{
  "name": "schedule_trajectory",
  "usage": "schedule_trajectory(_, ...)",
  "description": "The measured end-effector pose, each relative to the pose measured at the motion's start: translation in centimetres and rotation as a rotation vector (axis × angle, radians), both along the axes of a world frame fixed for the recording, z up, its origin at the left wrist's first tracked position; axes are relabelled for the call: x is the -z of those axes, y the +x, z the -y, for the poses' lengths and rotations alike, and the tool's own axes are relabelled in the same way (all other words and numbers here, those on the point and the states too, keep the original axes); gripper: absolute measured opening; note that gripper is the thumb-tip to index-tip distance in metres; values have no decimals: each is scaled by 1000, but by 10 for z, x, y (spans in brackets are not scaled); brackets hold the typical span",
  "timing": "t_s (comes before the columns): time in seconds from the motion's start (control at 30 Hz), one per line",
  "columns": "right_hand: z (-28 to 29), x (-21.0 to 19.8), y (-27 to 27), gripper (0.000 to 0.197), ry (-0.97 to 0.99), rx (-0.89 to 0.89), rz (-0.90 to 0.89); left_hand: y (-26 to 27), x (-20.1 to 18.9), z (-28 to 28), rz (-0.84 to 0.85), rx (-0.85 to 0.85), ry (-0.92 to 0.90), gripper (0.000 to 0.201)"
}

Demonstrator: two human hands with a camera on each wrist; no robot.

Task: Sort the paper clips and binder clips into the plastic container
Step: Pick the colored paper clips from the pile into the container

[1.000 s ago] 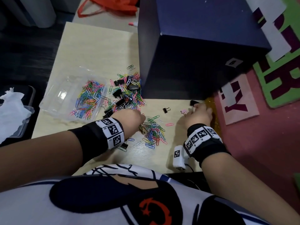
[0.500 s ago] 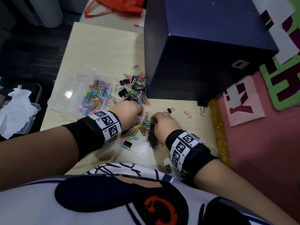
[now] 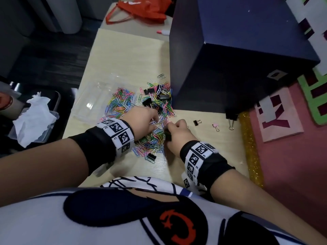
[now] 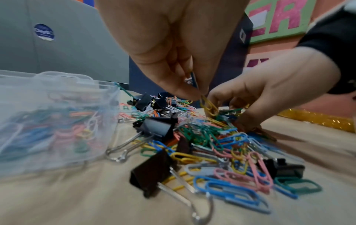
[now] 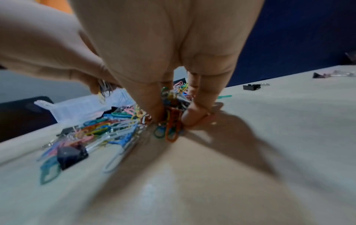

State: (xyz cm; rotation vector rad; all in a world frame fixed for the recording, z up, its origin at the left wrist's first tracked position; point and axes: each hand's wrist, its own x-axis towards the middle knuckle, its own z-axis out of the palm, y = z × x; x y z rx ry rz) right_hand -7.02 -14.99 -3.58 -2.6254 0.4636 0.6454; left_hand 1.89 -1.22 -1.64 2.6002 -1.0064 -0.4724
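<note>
- Hands had converged on the near heap of paper clips (image 3: 152, 140): a second earlier the right hand (image 3: 177, 133) was out by the stray binder clips (image 3: 196, 122) to the right of that heap, and by this moment it had crossed back and dug into the heap's right edge.
- In the right wrist view its fingertips (image 5: 194, 117) were curled down around a bunch of clips, an orange one hanging lowest, so it gripped paper clips against the counter (image 3: 203, 152).
- The left hand (image 3: 141, 119) had stayed at the heap's far-left side throughout; in the left wrist view it pinched a yellow paper clip (image 4: 209, 106) along with a few others between thumb and fingers.
- The plastic container (image 3: 99, 101) lay just left of the heap, open, with a mass of coloured paper clips already inside; no binder clips were clearly visible in it.
- A second mixed pile (image 3: 159, 96) sat beyond the heap, against the dark blue box (image 3: 230, 68).
- My reading: the small strays were left unpicked, both hands were gathering paper clips in bulk, and the sort was only partly done, with binder clips mostly still to come.
</note>
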Motion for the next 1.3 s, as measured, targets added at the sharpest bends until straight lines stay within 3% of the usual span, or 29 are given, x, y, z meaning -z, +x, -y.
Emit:
schedule_trajectory(0.3,-7,-11,18,41,-110,-9,-69,40,-16,-46,36,-322,-138,17)
schedule_trajectory(0.5,-8,-32,45,37,-247,-85,-207,55,-13,-77,47,-352,-70,24)
schedule_trajectory(0.6,-11,-46,57,30,-286,-164,-150,60,-6,-89,50,-409,-106,18)
schedule_trajectory(0.77,-31,-61,81,12,-57,-75,5,64,4,-101,39,-440,-26,26)
schedule_trajectory(0.93,-66,-60,108,9,184,-33,86,66,11,-106,-27,-461,-15,28)
schedule_trajectory(1.0,-77,-55,114,18,238,1,118,67,13,-106,-32,-470,-31,28)
schedule_trajectory(1.1,-82,-51,119,47,297,25,128,68,14,-106,-37,-480,-33,28)
schedule_trajectory(1.17,-77,-50,121,52,357,51,136,69,13,-105,-38,-478,-18,27)
schedule_trajectory(1.3,-49,-46,112,30,412,159,186,65,9,-98,-25,-459,-3,28)
